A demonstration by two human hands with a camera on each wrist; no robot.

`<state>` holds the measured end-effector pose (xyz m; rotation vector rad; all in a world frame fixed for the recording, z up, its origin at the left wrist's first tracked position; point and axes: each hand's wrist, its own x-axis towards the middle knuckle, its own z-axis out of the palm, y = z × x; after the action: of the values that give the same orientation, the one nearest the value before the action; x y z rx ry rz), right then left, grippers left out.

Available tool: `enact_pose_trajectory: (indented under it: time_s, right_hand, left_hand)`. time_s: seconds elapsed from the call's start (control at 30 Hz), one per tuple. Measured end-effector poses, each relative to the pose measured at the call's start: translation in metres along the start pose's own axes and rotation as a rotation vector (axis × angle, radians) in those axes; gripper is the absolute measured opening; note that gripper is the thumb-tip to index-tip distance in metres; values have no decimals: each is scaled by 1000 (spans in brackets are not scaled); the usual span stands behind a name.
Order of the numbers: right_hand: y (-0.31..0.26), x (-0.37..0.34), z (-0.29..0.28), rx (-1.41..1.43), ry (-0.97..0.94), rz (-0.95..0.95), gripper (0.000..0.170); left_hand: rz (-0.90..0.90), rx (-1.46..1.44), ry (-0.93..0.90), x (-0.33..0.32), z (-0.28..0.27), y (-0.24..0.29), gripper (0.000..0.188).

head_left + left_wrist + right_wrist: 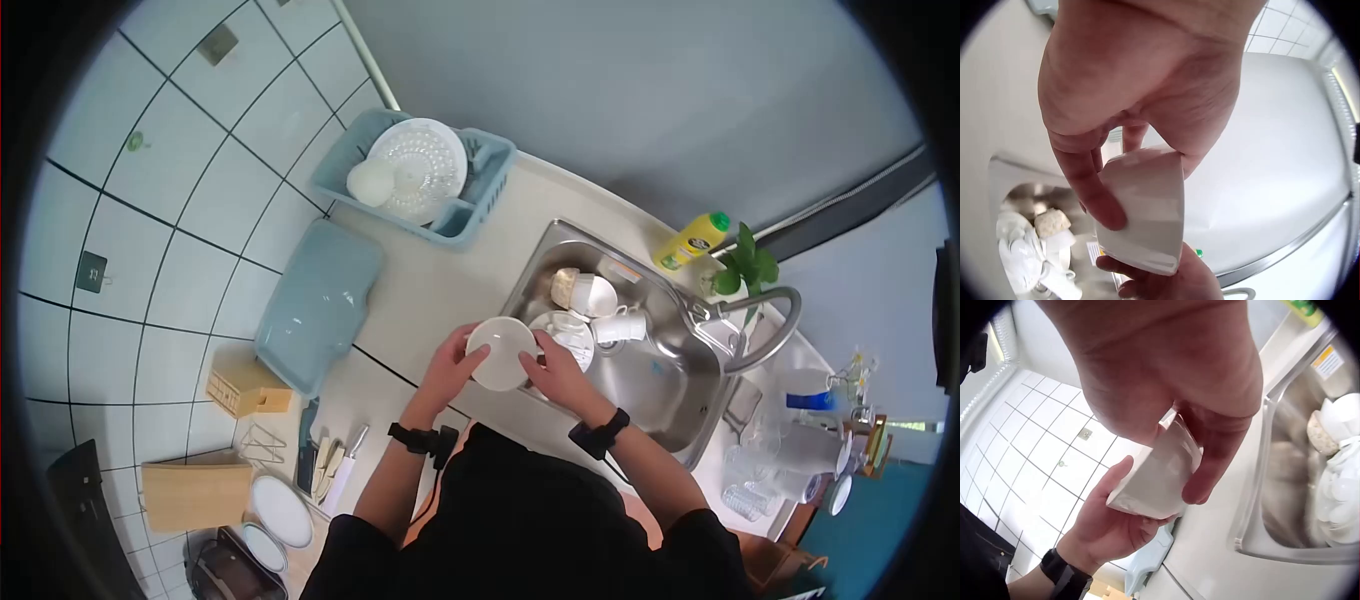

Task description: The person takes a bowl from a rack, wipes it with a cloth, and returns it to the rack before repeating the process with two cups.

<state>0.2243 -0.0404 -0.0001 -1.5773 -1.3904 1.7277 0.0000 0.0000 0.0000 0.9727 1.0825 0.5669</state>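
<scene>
A white bowl (500, 355) is held between both hands over the counter's front, just left of the sink. The left hand (452, 372) grips its left side, thumb over the rim; the right hand (560, 374) grips the right side the same way. In the left wrist view the left hand (1141, 81) has its fingers against the outside of the bowl (1147, 209). From the right wrist, the right hand (1172, 369) pinches the rim and wall of the bowl (1160, 475), which is tilted on its side there.
The steel sink (640, 390) holds white cups, plates and a sponge-like block. Behind on the left stands a blue dish rack (455, 230) with a plate and a bowl. A yellow bottle (692, 241) and faucet (780, 330) are behind the sink; glasses (750, 480) stand right, a blue tray (320, 305) left.
</scene>
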Motion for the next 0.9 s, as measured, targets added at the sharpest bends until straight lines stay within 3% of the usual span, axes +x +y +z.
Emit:
enact_pose_trajectory:
  time_s: [0.07,0.1,0.17,0.23,0.3,0.33,0.43,0.57,0.63,0.67,0.7,0.77,0.8,0.83,0.9]
  right_hand:
    - [-15,-11,-9,46,152,-163,56]
    - [-51,32,31,85,136,-187,56]
    - [-74,43,32,51,314,-394,53]
    - [-95,63,38,134,262,-422,50]
    - [-111,80,41,-538,459,-733,48]
    - [-125,87,41,-671,548,-836,40]
    - [-132,135,43,-774,492,-932,29]
    - [-152,190,53,-723,376,-862,16]
    - [-171,207,54,-636,492,-900,14]
    - [-181,212,54,-647,525,-723,15]
    - [-188,221,51,-651,524,-724,15]
    - [-203,244,43,-107,410,-500,17]
    - [-205,261,40,240,298,-387,23]
    - [-207,272,40,236,297,-388,23]
    - [-213,290,40,557,299,-318,27]
  left_hand:
    - [160,-12,57,5,11,3,54]
    - [152,29,78,8,-53,27,54]
    - [444,248,227,22,-62,40,56]
    - [488,238,265,34,-76,62,58]
    - [513,258,388,46,-88,75,58]
    - [405,192,415,48,-87,90,58]
    - [458,314,473,73,-108,104,58]
    - [554,368,506,94,-125,136,58]
    - [593,394,527,106,-139,150,50]
    - [593,392,528,115,-152,154,50]
    - [636,383,529,124,-172,157,44]
    - [680,368,531,143,-210,163,38]
    - [687,496,630,153,-230,165,33]
    - [692,625,728,163,-248,166,29]
    - [766,697,708,189,-282,158,28]
